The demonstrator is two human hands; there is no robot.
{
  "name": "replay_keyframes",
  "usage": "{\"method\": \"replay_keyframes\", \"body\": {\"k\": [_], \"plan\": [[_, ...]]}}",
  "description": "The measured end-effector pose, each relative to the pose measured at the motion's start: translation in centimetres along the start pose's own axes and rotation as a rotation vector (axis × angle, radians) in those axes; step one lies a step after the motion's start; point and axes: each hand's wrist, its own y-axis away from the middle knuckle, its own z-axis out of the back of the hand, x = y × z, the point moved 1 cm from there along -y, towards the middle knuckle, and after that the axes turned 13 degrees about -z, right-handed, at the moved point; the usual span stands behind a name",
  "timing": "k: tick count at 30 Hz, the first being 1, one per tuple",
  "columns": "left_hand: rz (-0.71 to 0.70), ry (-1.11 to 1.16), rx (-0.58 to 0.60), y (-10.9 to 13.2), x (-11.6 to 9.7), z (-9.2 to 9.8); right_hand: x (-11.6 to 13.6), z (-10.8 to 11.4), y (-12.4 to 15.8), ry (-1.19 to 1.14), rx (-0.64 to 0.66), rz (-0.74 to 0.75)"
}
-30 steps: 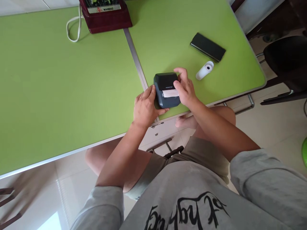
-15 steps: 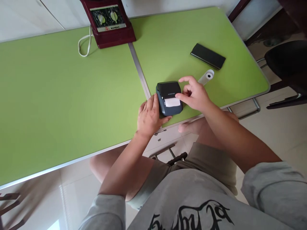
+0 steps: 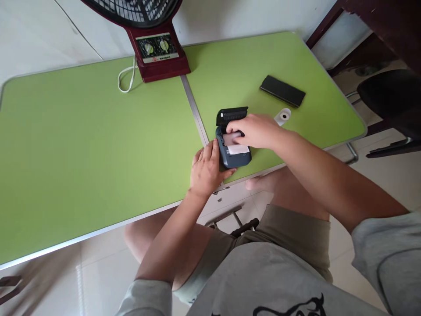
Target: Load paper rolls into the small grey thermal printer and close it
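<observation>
A small dark blue printer (image 3: 235,160) stands near the table's front edge with its black lid (image 3: 232,115) raised. White paper (image 3: 238,149) lies over its front, coming from the opened compartment. My left hand (image 3: 206,169) is wrapped round the printer's left side and front corner, holding it. The fingers of my right hand (image 3: 255,131) reach into the compartment at the paper; their tips are partly hidden, and they look closed on the paper.
On the green table (image 3: 98,145), a white paper roll (image 3: 284,115) and a black phone-like case (image 3: 283,91) lie to the right. A dark red fan (image 3: 164,66) with a white cord stands at the back. A black chair (image 3: 391,94) is at the right.
The printer's lid has swung up from closed. My right hand has moved left, from beside the lid into the compartment. The view has tilted up, showing more of the fan.
</observation>
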Motion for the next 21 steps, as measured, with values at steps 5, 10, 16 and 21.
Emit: {"method": "replay_keyframes", "body": {"k": [5, 10, 16, 21], "plan": [[-0.001, 0.013, -0.011, 0.0, 0.0, 0.1, 0.0, 1.0, -1.0, 0.018, 0.125, 0.031], [-0.002, 0.023, 0.004, 0.0, -0.2, 0.2, -2.9, 1.3, 2.4, -0.652, -0.074, -0.076], [0.016, 0.027, 0.018, -0.1, -0.4, 0.3, -6.7, -4.1, 4.9, -1.410, -0.139, -0.318], [0.006, 0.032, -0.018, 0.0, -0.2, 0.0, -6.0, -6.8, 4.0, -1.169, -0.361, -0.468]]}}
